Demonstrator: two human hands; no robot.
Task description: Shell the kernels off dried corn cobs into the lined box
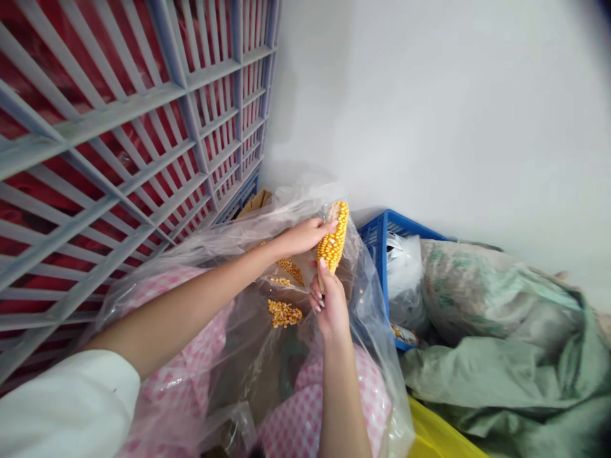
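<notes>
A yellow corn cob [335,245] stands tilted over a clear plastic bag [248,346]. Part of its upper left side is bare of kernels. My right hand [329,299] is wrapped around the lower end, thumb lying up along the kernels. From the left, my left hand [305,235] is closed against the cob's upper side, its thumb pressed beside the bare strip; its other fingers are partly hidden. Below the hands, loose corn kernels [284,313] lie in the bag, with more kernels a little higher up, partly behind my left forearm.
A tall grey slatted crate [184,95] with red material behind its bars rises on the left. White wall [429,114] fills the back. On the right are a blue crate [382,254] holding white plastic, a stuffed sack [482,289], green cloth [477,375] and something yellow [436,432].
</notes>
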